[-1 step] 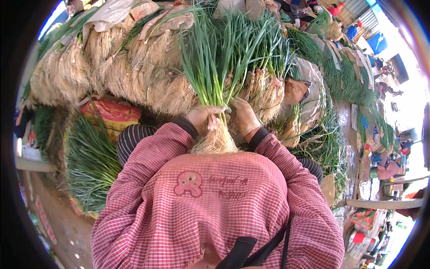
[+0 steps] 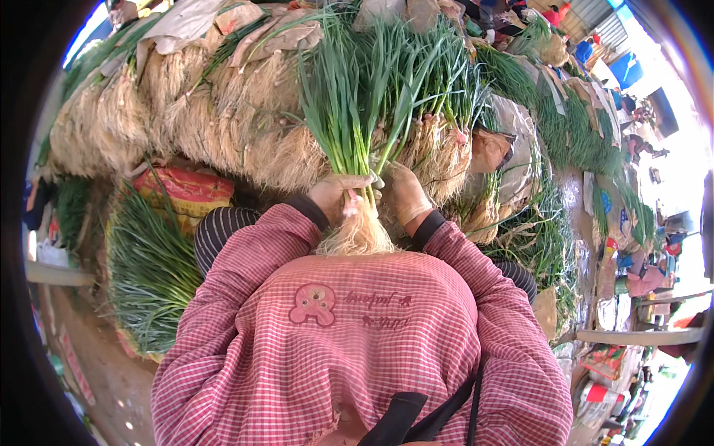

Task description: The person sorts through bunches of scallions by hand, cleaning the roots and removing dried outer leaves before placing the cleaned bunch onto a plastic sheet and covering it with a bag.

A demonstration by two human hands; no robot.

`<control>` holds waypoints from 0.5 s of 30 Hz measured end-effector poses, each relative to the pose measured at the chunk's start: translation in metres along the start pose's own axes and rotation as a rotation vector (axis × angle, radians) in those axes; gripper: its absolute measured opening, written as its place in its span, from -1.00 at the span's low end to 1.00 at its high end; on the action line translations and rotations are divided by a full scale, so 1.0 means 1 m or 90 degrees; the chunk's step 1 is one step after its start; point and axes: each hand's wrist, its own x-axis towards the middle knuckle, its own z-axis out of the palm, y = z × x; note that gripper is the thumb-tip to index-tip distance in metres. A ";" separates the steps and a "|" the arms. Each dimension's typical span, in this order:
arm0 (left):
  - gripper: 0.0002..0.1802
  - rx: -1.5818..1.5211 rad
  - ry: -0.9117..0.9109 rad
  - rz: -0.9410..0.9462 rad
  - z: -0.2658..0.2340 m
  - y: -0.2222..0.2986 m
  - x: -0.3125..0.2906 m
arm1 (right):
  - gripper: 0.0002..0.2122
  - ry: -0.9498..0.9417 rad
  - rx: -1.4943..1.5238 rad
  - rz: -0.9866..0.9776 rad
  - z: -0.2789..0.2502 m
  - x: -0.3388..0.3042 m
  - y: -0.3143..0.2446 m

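A bunch of green garlic [image 2: 355, 141] stands upright in front of my chest, its long leaves spreading upward. My left hand [image 2: 332, 195], in a thin pale glove, wraps round the lower stems just above the pinkish bulbs. Below that grip hang the pale stringy roots [image 2: 357, 232], close to my checked top. From the right, my gloved right hand [image 2: 406, 195] closes on the same stems; its fingertips are partly hidden. Right behind the bunch, more green garlic [image 2: 439, 145] leans with its roots toward me.
A long heap of rooted bundles [image 2: 201, 119] runs across the far side, partly under sacking [image 2: 279, 37]. At my left stands a red and yellow sack [image 2: 186, 189] beside piled greens [image 2: 145, 271]. Loose greens [image 2: 539, 249] lie at my right. Other people [image 2: 645, 279] sit farther right.
My right hand has shifted very slightly left against the stems. Otherwise the bunch and my left hand look the same.
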 end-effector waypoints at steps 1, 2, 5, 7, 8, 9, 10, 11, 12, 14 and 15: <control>-0.67 -0.016 -0.011 0.008 0.001 0.002 0.000 | -0.79 -0.005 0.131 0.039 -0.016 0.007 0.002; -0.67 -0.051 -0.040 0.006 0.010 0.009 -0.007 | -0.77 -0.009 0.265 0.071 -0.045 0.014 0.002; -0.77 -0.125 -0.087 0.112 -0.011 0.012 -0.010 | -0.70 0.014 0.273 0.181 -0.052 0.003 -0.010; -0.72 -0.251 -0.169 0.106 0.003 0.022 -0.024 | -0.71 -0.107 -0.346 0.195 -0.026 -0.037 -0.021; -0.67 -0.288 -0.200 0.103 0.009 0.027 -0.023 | -0.72 -0.258 -0.711 0.152 -0.068 -0.034 -0.003; -0.64 -0.286 -0.178 0.090 0.010 0.028 -0.018 | -0.73 -0.401 -1.077 0.104 -0.113 -0.030 0.015; -0.64 -0.326 -0.196 0.066 0.004 0.027 -0.025 | -0.73 -0.585 -1.436 0.041 -0.078 -0.042 0.012; -0.62 -0.318 -0.195 0.070 0.001 0.026 -0.031 | -0.76 -0.452 -1.448 0.332 -0.045 -0.063 0.001; -0.60 -0.306 -0.207 0.061 0.006 0.027 -0.033 | -0.73 -0.412 -1.315 0.187 -0.039 -0.068 -0.005; -0.56 -0.273 -0.200 0.096 0.007 0.024 -0.020 | -0.67 -0.302 -1.022 -0.064 -0.040 -0.063 -0.014; -0.58 -0.288 -0.199 0.092 0.005 0.022 -0.020 | -0.64 -0.265 -0.891 -0.016 -0.021 -0.065 -0.024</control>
